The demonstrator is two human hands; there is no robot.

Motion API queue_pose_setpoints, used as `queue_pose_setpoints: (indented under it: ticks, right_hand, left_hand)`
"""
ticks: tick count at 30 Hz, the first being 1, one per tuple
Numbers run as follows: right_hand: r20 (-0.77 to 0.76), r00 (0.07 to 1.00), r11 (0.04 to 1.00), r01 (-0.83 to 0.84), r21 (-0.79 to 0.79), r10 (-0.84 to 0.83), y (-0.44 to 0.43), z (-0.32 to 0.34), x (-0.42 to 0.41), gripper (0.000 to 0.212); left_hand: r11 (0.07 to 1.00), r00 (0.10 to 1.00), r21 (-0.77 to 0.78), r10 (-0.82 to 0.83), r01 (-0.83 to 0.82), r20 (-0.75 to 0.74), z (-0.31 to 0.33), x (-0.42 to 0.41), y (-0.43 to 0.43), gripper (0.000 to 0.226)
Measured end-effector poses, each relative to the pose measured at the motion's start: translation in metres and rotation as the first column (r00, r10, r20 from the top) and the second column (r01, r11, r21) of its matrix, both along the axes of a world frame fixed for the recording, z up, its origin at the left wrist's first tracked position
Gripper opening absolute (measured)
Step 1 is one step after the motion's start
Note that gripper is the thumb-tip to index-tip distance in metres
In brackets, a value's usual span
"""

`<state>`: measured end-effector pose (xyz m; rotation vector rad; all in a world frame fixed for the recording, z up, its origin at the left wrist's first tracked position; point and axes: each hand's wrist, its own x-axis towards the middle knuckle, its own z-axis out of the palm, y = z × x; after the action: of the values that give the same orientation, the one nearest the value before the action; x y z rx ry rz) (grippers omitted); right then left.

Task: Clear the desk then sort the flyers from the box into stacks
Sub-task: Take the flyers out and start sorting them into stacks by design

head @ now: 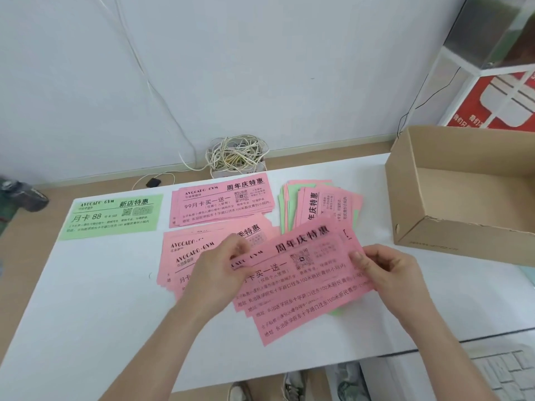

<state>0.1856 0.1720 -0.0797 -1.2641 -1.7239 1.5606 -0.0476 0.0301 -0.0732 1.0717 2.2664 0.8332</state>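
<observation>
Now we hold fanned pink flyers [301, 287], left hand [217, 273] and right hand [390, 270] pinching the ends, box [463, 244] nearby.

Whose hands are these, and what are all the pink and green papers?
No machine here. The camera sits on a person's head, looking down at their own hands. The left hand and right hand together hold a fan of pink paper flyers. On the white desk lie one green paper flyer, a far pink flyer stack, a near pink flyer stack and a mixed pink-and-green pile. The open brown cardboard box stands at the right.
</observation>
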Motion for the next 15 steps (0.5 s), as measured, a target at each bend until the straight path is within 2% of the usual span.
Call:
queue_pose_setpoints:
  ticks: [2, 3, 5, 9, 12, 15]
  right_hand:
    - [0.117, 0.981, 0.988, -0.153, -0.017, 0.154, 0.005, 0.003, 0.006, 0.018]
    - [0.160, 0.971, 0.984, -0.176, -0.008, 0.175, 0.007, 0.005, 0.007, 0.020]
    - [0.154, 0.981, 0.992, -0.126, 0.023, 0.121, 0.012, 0.010, 0.007, 0.018]
    - [0.037, 0.999, 1.000, 0.024, 0.021, -0.024, 0.022, 0.020, -0.012, 0.009]
    - [-0.034, 0.994, 0.995, 0.099, -0.019, -0.099, 0.029, 0.027, -0.043, 0.003]
    - [-0.039, 0.993, 0.994, 0.110, -0.021, -0.111, 0.036, 0.029, -0.083, 0.003]
  left_hand:
    - [1.000, 0.999, 0.006, 0.030, -0.031, 0.023, 0.003, -0.008, -0.008, 0.036]
    - [0.999, 0.999, 0.003, 0.037, -0.037, 0.001, 0.004, -0.013, -0.012, 0.033]
    - [0.997, 0.997, 0.033, 0.077, -0.077, 0.000, 0.011, -0.023, -0.018, 0.024]
    - [0.949, 0.959, 0.183, 0.229, -0.258, 0.165, 0.033, -0.048, -0.025, 0.032]
    - [0.851, 0.905, 0.323, 0.346, -0.413, 0.246, 0.052, -0.078, -0.036, 0.033]
    - [0.771, 0.865, 0.396, 0.409, -0.498, 0.292, 0.065, -0.107, -0.047, 0.028]
